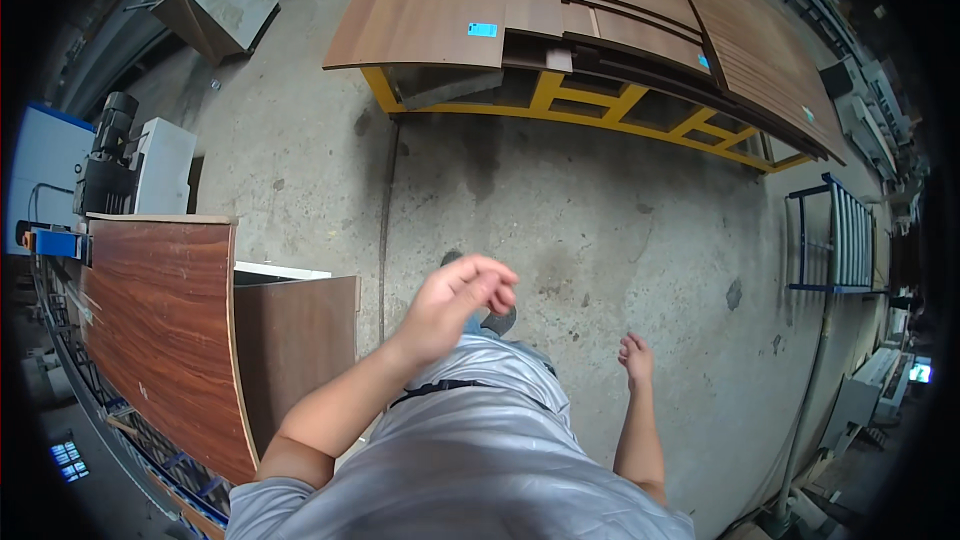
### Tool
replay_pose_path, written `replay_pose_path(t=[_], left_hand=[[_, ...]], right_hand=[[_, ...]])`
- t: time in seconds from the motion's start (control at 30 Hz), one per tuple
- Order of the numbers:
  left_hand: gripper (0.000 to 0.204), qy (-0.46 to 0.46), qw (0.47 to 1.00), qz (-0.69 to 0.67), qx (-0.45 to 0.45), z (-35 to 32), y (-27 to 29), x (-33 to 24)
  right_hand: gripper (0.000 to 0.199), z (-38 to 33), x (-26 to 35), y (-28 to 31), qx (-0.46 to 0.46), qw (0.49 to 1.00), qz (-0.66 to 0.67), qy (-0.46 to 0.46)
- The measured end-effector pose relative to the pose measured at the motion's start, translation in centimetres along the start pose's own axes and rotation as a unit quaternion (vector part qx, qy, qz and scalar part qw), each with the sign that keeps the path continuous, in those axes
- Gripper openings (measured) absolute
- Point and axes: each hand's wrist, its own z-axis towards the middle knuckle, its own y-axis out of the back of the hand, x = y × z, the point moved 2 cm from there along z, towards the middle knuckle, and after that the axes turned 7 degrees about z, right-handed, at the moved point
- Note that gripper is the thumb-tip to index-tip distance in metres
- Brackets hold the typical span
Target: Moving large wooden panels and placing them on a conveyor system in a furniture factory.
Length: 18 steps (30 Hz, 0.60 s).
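Your left hand [455, 305] was raised in front of your chest, fingers loosely curled with the tips drawn towards the thumb, and nothing was in them. Your right hand [636, 358] hung low at your side, fingers slack and slightly bent, also empty. Neither touched anything; both read as mid-stride, since a dark shoe [497, 320] showed just past the left hand at 12 o'clock.

Nearest work to the left hand: the reddish wood-grain laminate panel [165, 330] at your 9 o'clock, lying flat on a blue roller conveyor [150, 460], probably so it could feed along. A plainer brown board [295, 345] sat just beside it, between panel and your left arm. Behind them at 10 o'clock stood a white and black machine unit [130, 165].

At 12 to 1 o'clock, well apart across the stained grey concrete floor [600, 230], brown laminate sheets [560, 0] were stacked flat on a yellow steel frame [600, 105], some with small blue labels [482, 29]; flat stacking likely kept them supported. A blue roller rack [845, 235] stood at 3 o'clock.
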Motion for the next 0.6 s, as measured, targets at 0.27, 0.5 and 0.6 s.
replay_pose_path(t=[0.27, 0.5, 0.6], left_hand=[[0.031, 0.111, 0.954, -0.127, -0.248, 16.2, 18.5, 6.5], [0.054, 0.19, 0.917, -0.183, -0.299, 29.7, 27.0, 7.1], [0.055, 0.198, 0.906, -0.173, -0.332, 32.7, 28.6, 7.3]], right_hand=[[0.04, 6.1, 12.1, -7.4, -0.015, 0.999, 0.014, -0.028], [0.036, 5.5, 17.1, -15.2, 0.051, 0.98, -0.155, -0.11], [0.037, 5.6, 19.8, -16.9, 0.014, 0.99, -0.098, -0.103]])
